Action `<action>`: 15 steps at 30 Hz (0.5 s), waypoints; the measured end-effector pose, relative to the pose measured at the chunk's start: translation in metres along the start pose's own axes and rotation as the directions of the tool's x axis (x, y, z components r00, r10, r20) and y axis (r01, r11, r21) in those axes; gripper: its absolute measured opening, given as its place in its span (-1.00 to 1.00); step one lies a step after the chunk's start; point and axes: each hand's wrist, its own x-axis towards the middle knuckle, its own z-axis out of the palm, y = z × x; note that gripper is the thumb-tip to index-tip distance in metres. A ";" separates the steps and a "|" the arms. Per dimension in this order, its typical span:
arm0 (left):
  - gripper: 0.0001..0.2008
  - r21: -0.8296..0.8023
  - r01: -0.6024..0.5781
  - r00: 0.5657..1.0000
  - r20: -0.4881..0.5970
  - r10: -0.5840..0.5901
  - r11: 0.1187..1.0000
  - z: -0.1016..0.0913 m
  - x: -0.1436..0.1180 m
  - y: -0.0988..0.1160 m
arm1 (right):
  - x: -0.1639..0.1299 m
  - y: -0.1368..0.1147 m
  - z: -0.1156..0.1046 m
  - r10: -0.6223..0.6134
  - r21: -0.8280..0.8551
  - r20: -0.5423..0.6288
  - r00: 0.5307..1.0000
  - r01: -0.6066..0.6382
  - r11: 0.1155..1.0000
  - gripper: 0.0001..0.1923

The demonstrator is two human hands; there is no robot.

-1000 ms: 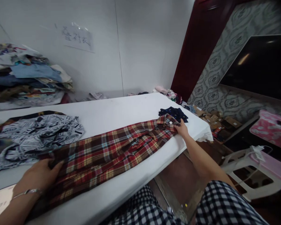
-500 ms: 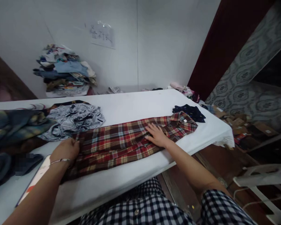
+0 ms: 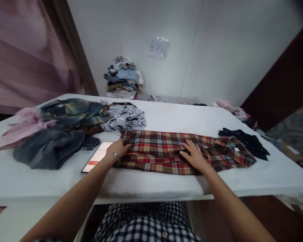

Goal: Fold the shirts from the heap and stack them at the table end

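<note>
Right hand has slid from collar to mid-shirt, lying flat and spread; left hand pinches the hem at nine o'clock. Red plaid flannel shirt lies across the white worktop: soft, light, limp, best gripped at its edges.

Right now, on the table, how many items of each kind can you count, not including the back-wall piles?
Plaid shirt under both hands: 1
Printed white shirt: 1
Navy garment: 1
Heaped clothes at left, separate pieces: cannot tell, counted as 1 heap
Phone: 1
Total: 5
</note>
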 end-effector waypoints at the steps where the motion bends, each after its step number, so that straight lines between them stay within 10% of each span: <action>1: -0.54 -0.019 0.005 1.000 0.009 -0.005 1.000 0.000 0.001 0.001 | 0.004 -0.013 -0.001 -0.035 0.011 -0.043 0.998 0.036 0.999 -0.38; 7: -0.57 -0.081 0.035 0.999 0.004 -0.035 0.996 -0.003 0.001 0.002 | 0.021 -0.084 0.028 -0.237 -0.060 0.107 0.966 0.244 0.968 -0.35; 15: -0.54 -0.166 0.060 0.990 -0.114 -0.080 0.984 -0.003 -0.011 0.011 | 0.020 -0.083 0.050 -0.233 -0.125 0.170 0.958 0.255 0.959 -0.34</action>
